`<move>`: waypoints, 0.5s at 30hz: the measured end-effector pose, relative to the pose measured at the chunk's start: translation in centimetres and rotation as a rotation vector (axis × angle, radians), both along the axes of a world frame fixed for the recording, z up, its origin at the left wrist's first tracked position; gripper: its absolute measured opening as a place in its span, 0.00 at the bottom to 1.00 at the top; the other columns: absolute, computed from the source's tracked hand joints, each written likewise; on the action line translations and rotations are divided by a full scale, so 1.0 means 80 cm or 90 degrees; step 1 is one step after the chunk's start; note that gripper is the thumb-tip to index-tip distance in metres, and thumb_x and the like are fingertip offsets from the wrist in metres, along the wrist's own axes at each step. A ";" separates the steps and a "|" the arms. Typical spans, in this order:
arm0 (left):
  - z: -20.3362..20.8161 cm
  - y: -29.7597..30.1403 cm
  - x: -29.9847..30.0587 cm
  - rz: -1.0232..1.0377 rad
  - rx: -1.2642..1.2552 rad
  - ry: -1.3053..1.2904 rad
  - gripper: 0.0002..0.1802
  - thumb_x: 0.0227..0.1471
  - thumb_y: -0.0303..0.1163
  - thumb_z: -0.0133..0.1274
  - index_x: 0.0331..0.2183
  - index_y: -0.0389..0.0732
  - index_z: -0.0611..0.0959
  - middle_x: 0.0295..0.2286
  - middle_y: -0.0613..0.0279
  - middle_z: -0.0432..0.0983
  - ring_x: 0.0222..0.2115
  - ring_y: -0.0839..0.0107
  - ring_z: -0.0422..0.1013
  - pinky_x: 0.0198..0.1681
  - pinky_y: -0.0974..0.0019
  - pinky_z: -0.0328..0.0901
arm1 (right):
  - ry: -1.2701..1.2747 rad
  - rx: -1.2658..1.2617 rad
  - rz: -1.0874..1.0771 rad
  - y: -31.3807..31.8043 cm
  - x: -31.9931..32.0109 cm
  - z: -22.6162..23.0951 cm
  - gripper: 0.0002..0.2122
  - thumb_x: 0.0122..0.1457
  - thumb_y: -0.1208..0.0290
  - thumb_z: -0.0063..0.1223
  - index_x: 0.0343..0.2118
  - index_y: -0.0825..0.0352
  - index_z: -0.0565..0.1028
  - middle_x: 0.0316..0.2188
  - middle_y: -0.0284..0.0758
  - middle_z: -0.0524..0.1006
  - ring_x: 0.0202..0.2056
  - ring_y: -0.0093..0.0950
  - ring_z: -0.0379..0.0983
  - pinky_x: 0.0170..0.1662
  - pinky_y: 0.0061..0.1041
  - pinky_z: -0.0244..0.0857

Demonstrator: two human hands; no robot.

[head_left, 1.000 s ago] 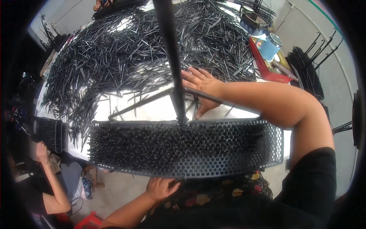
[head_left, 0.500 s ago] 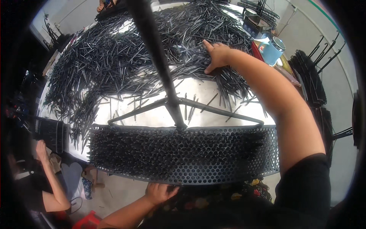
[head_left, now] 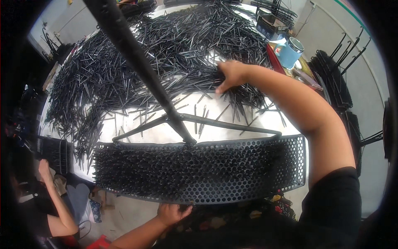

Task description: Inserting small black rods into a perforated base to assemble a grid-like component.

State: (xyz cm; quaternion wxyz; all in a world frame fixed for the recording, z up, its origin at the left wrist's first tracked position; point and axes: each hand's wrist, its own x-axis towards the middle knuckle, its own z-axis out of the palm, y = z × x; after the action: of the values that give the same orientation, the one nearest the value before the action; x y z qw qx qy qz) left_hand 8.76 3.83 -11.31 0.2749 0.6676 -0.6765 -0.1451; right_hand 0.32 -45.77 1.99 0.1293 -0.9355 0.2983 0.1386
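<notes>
Small black sticks (head_left: 137, 66) lie in a wide, loose heap across the white table. Over the near right part of this heap, my right hand (head_left: 233, 75) reaches down among the sticks, thumb spread away from the fingers; some fingertips are hidden. Between me and the table is a long black perforated rack (head_left: 232, 194), with many sticks upright in its holes. Its right end and part of the front rows show bare holes. My left hand (head_left: 171, 213) is closed on the rack's near edge, fingers partly hidden under it.
A black pole (head_left: 137, 58) with two braces rises from the rack's far edge. At the far right stand a light blue mug (head_left: 291, 53) and a dark box (head_left: 268, 27). More hooked black racks (head_left: 329, 79) line the right wall. A co-worker's arm (head_left: 56, 193) is at the left.
My right hand has drawn nearer over the heap, its fingers bending down into the sticks. The pole has tilted left and the rack has shifted slightly. My left hand stays at the rack's edge.
</notes>
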 end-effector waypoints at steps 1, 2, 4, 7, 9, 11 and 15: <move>-0.001 0.001 0.000 0.008 0.013 0.018 0.39 0.42 0.44 0.63 0.53 0.34 0.70 0.54 0.44 0.64 0.55 0.46 0.61 0.60 0.51 0.53 | 0.019 -0.068 0.021 0.012 0.006 -0.003 0.59 0.30 0.40 0.70 0.61 0.76 0.52 0.55 0.56 0.64 0.58 0.50 0.59 0.62 0.38 0.50; -0.001 0.002 0.000 0.016 0.027 0.035 0.39 0.42 0.44 0.63 0.53 0.34 0.70 0.53 0.44 0.65 0.55 0.46 0.61 0.60 0.50 0.53 | 0.032 -0.104 0.025 0.015 0.014 -0.005 0.58 0.31 0.42 0.70 0.60 0.76 0.54 0.53 0.56 0.66 0.58 0.49 0.60 0.62 0.39 0.49; -0.001 0.000 0.000 0.005 0.022 0.028 0.39 0.42 0.44 0.63 0.52 0.34 0.71 0.53 0.44 0.65 0.55 0.45 0.61 0.60 0.50 0.53 | 0.073 -0.160 0.021 0.024 0.031 0.002 0.54 0.30 0.48 0.73 0.58 0.77 0.57 0.49 0.53 0.70 0.54 0.47 0.64 0.59 0.37 0.55; -0.001 0.001 0.000 -0.003 0.023 0.027 0.38 0.42 0.43 0.62 0.52 0.34 0.70 0.53 0.43 0.65 0.54 0.45 0.62 0.60 0.49 0.53 | 0.154 -0.079 0.038 0.020 0.068 0.002 0.53 0.28 0.56 0.75 0.57 0.78 0.57 0.48 0.51 0.72 0.51 0.45 0.68 0.54 0.35 0.62; -0.001 0.001 -0.001 -0.004 0.025 0.033 0.39 0.42 0.43 0.62 0.52 0.33 0.70 0.53 0.43 0.65 0.54 0.44 0.62 0.59 0.49 0.53 | 0.152 -0.069 0.025 0.027 0.076 0.002 0.56 0.28 0.62 0.76 0.61 0.76 0.51 0.48 0.51 0.72 0.49 0.43 0.71 0.49 0.34 0.66; 0.001 0.000 -0.002 0.015 0.031 0.048 0.40 0.41 0.43 0.63 0.52 0.33 0.69 0.53 0.43 0.65 0.54 0.44 0.62 0.59 0.49 0.54 | 0.059 -0.092 0.010 0.034 0.074 0.001 0.60 0.29 0.64 0.75 0.64 0.73 0.43 0.47 0.51 0.73 0.47 0.44 0.73 0.47 0.34 0.67; -0.002 0.003 -0.002 0.029 0.043 0.094 0.40 0.41 0.43 0.63 0.52 0.32 0.69 0.52 0.43 0.66 0.54 0.44 0.62 0.59 0.49 0.54 | -0.002 -0.046 -0.043 0.041 0.072 -0.006 0.57 0.35 0.68 0.68 0.65 0.70 0.37 0.42 0.52 0.75 0.45 0.44 0.73 0.45 0.35 0.69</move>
State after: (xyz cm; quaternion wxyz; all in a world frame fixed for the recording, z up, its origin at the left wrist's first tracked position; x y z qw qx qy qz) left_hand 8.61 4.07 -11.48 0.3044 0.6793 -0.6337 -0.2107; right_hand 6.12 -42.51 1.54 0.1002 -0.9293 0.3341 0.1216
